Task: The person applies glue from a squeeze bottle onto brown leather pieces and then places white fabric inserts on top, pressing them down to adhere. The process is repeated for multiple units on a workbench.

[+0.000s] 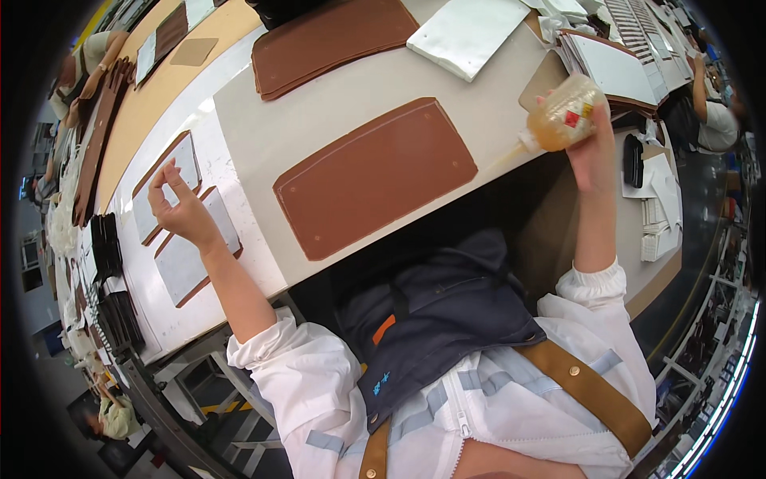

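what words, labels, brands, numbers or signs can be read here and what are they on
Translucent plastic bottle of amber liquid: red and yellow label marks, too small to read.
Dark navy cloth apron: small light-blue characters, which I don't copy out.
Flat brown leather-like panel: no readable text.

The bottle (pixel 565 118) partly hides the right hand (pixel 590 156); the top edge crops a black object (pixel 289 9).

Central panel (pixel 375 180) shows reddish-brown, bottle (pixel 550 128) amber, label (pixel 572 119) red-and-yellow, apron (pixel 459 307) navy with orange patch (pixel 384 329), straps (pixel 602 403) tan-brown.
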### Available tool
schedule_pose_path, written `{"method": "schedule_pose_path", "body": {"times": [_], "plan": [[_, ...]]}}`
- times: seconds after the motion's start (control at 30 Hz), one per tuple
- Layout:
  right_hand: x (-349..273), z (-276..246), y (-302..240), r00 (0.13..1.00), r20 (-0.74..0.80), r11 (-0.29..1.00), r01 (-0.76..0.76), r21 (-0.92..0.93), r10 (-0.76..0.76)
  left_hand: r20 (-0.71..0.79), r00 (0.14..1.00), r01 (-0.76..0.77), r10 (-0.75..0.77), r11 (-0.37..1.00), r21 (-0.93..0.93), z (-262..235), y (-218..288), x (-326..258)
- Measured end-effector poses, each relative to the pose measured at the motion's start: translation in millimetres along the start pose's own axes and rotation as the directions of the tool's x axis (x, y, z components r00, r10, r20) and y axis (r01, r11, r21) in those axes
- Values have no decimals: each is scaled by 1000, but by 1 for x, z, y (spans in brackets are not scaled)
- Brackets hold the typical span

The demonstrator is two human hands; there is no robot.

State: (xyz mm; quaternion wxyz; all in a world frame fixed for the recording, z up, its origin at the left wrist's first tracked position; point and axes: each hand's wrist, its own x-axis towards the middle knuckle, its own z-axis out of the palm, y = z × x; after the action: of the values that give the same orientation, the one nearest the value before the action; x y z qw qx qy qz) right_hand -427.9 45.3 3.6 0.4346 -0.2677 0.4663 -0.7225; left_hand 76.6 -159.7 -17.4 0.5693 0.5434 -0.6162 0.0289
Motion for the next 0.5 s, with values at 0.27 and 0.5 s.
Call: {"method": "schedule_pose_path", "body": {"times": [0.27,0.5], "plan": [[-86,1,6,971,-188,982,123,-142,-149,-5,1000,8,-8,1000,17,0,-3,1],[-124,14,34,847,-97,748,400,-530,-522,-10,1000,-19,19,1000,9,1,-7,2]]}}
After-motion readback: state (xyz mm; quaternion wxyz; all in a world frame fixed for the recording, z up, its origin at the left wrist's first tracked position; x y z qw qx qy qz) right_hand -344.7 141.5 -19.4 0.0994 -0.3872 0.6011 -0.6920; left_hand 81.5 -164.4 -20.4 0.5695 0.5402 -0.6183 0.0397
